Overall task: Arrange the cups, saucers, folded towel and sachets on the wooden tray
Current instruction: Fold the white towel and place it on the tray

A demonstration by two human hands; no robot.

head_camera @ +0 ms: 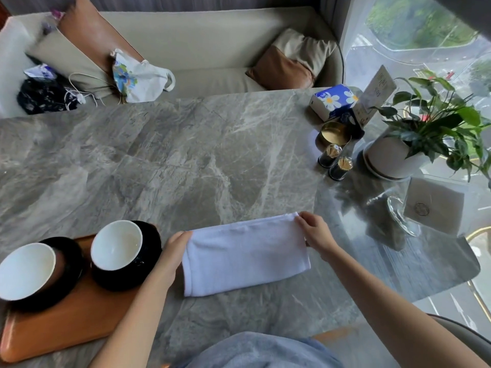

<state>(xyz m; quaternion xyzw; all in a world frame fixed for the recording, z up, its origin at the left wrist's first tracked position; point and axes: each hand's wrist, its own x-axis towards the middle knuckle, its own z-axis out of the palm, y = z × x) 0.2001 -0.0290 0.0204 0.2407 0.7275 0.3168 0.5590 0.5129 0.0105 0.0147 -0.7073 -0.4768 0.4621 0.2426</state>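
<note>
A white towel (245, 253), folded to a flat rectangle, lies on the grey marble table (186, 168) in front of me. My left hand (172, 254) grips its left end and my right hand (316, 233) pinches its far right corner. To the left, the wooden tray (69, 328) carries two black saucers, each with a white-lined cup: one cup (117, 245) stands by my left hand, the other cup (26, 270) at the frame's left edge. I see no sachets.
At the back right stand a tissue box (333, 100), a brass dish (333, 135), two toothpick holders (334, 162), a potted plant (414, 144) and a glass stand with a card (430, 205). A sofa with cushions and bags (138, 75) runs behind the table.
</note>
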